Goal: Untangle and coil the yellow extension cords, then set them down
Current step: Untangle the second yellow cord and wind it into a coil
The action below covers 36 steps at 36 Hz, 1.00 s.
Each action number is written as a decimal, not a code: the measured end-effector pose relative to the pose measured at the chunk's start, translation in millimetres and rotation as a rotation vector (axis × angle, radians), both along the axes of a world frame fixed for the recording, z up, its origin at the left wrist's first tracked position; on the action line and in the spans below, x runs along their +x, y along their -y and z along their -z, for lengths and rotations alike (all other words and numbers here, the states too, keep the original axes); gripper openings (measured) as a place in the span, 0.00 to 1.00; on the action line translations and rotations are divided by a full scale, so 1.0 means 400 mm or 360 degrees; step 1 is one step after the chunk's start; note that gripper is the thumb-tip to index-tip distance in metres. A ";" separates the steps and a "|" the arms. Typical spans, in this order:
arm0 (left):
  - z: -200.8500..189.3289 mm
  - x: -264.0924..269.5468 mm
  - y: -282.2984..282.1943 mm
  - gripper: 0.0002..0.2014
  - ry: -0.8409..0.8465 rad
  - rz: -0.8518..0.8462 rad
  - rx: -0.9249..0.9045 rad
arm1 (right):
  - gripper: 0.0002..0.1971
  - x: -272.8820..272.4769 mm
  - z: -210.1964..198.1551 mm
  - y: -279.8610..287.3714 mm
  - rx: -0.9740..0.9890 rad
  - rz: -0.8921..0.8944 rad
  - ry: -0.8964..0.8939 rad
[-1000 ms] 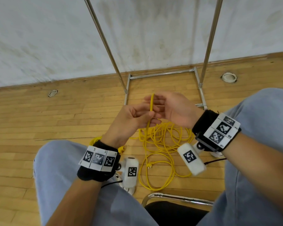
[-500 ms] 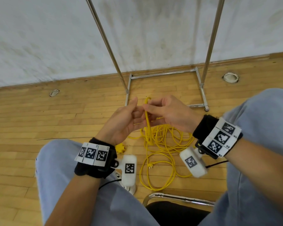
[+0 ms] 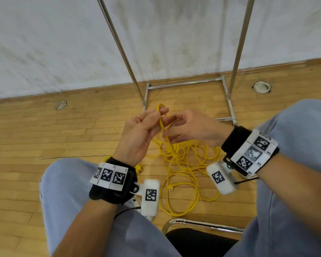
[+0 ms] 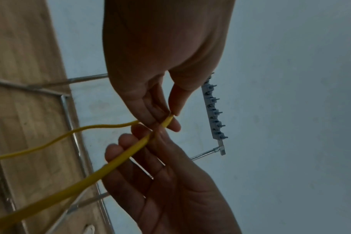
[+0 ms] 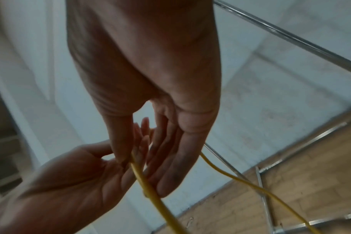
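Left hand (image 3: 137, 134) pinches the bend of a yellow cord (image 3: 160, 117) loop, raised above the knees; right hand (image 3: 191, 127) pinches the strand just below. The rest lies tangled on the floor (image 3: 44, 138). I'd hold the left pinch fixed and feed slack with the right, keeping loops even; yanking likely tightens knots.

Bare floor (image 3: 44, 138) lies left; metal rack (image 3: 185, 84) stands beyond the cords (image 3: 183, 164).
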<state>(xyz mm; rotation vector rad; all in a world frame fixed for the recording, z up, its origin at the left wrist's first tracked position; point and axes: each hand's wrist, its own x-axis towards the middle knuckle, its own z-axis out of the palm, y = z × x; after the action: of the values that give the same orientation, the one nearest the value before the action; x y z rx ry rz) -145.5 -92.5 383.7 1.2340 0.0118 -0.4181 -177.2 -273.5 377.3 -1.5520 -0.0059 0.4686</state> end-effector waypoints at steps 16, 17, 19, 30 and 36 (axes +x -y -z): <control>0.002 -0.041 0.027 0.10 0.0264 0.0281 0.0489 | 0.13 0.006 -0.004 0.005 0.0507 0.0691 -0.0093; -0.002 -0.040 0.025 0.09 0.0251 0.0293 0.0518 | 0.14 0.003 -0.004 0.004 0.0503 0.0702 -0.0059; -0.015 -0.041 0.022 0.11 0.0207 0.0324 0.0598 | 0.13 0.000 -0.007 -0.001 0.0510 0.0721 0.0017; -0.014 -0.015 0.009 0.27 -0.0312 0.0245 0.0360 | 0.10 -0.034 -0.019 -0.048 0.0229 0.0305 0.0355; -0.012 0.005 -0.012 0.17 -0.0246 0.0014 0.0049 | 0.10 -0.040 -0.015 -0.044 0.0012 -0.0003 0.0272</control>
<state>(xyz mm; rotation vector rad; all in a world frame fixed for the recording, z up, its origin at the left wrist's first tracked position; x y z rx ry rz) -143.3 -87.7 388.3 1.2299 0.1454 -0.5217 -193.2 -255.8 383.2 -1.5806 -0.1406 0.3359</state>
